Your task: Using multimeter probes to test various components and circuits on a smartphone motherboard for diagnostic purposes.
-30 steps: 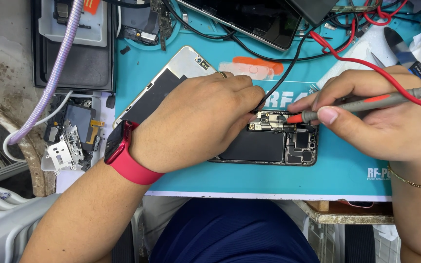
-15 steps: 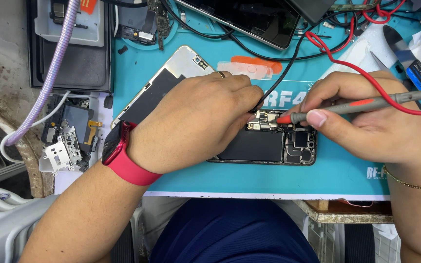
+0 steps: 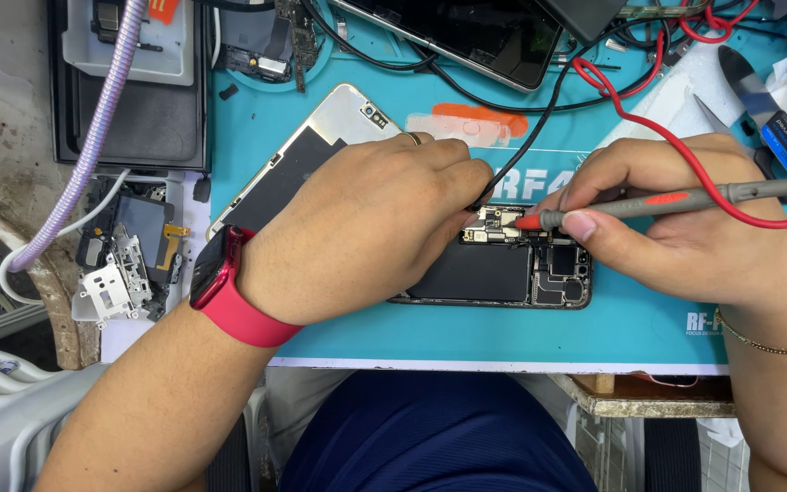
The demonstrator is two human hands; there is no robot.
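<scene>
The left hand (image 3: pixel 366 228) clenches a black probe lead over the opened phone (image 3: pixel 503 269); the right hand (image 3: pixel 676 228) grasps the red-tipped probe (image 3: pixel 667 202) touching its board.

A teal mat (image 3: pixel 649 328) is spread over the bench. A black tray (image 3: pixel 138 118) is set at its upper left, crossed by a lilac cable (image 3: pixel 84 155). Loose metal parts (image 3: pixel 120 273) are laid below the tray. A dark screen (image 3: pixel 466 36) is propped at the top.

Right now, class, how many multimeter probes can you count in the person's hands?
2. A grey probe with a red tip lies in the right hand; a black lead runs under the left hand, its probe mostly hidden.
</scene>
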